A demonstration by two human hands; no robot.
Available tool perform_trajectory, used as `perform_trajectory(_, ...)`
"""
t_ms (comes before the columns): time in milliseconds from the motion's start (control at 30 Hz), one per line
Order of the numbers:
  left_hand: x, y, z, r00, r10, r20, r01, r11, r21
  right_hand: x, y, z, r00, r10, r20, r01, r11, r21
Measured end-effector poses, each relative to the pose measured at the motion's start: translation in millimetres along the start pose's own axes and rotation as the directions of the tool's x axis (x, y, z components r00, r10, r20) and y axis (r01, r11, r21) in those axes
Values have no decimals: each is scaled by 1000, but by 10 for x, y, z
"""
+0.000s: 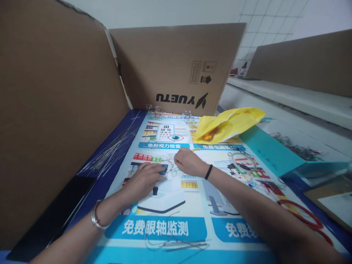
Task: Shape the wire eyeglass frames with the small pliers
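Observation:
Thin bent wire (171, 165) shows in loops between my two hands, over the printed sheet (176, 203). My left hand (145, 179) is low over the sheet, its fingers bent and pressed together at the left end of the wire; the fingertips are partly hidden. Closed in a pinch, my right hand (188, 161) grips the wire's other side from the right. A silver bangle (96, 216) circles the left wrist, and a black band (209, 171) the right.
Cardboard panels (165, 58) stand at the back and left. Straight wires (112, 150) lie at left, loose wires (184, 244) in front. Right of my hands are a yellow bag (231, 124), a wire coil (243, 161), red rings (302, 212) and a turquoise box (275, 150) near tangled wire.

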State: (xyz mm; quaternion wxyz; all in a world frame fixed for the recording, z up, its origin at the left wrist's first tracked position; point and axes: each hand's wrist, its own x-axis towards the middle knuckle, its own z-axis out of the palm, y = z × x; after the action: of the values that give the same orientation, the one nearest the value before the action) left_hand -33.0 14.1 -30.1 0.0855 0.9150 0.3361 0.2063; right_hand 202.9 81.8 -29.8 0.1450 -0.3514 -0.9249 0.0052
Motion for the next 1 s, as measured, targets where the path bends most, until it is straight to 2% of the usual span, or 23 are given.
perform_trajectory(133,-20,-13,1,1000,8,-2,-8,1000,3,-22,38,37,997,-33,-71,38,997,71)
perform_trajectory(267,-35,-34,17,999,-12,-39,12,1000,-14,-30,56,47,995,-46,-89,55,993,102)
perform_trajectory(433,-40,-101,37,982,-66,-176,58,997,-52,-37,67,29,994,-64,-87,74,990,124)
perform_trajectory(533,-24,-166,55,948,-142,-285,130,990,-61,-18,86,50,988,-59,-140,74,991,109)
perform_trajectory(600,-5,-210,70,928,-201,-315,191,980,-61,11,98,85,985,-63,-160,74,995,66)
perform_trajectory(700,24,-247,85,915,-278,-292,274,960,-54,61,101,148,992,-57,-110,53,998,-41)
perform_trajectory(800,38,-230,81,922,-317,-223,322,947,-17,88,81,182,998,-30,-64,22,992,-125)
perform_trajectory(900,38,-179,61,930,-332,-159,345,937,58,87,52,175,998,-11,-63,1,988,-155)
perform_trajectory(1000,33,-120,31,929,-340,-148,359,924,133,76,30,162,997,-8,-75,-5,986,-167)
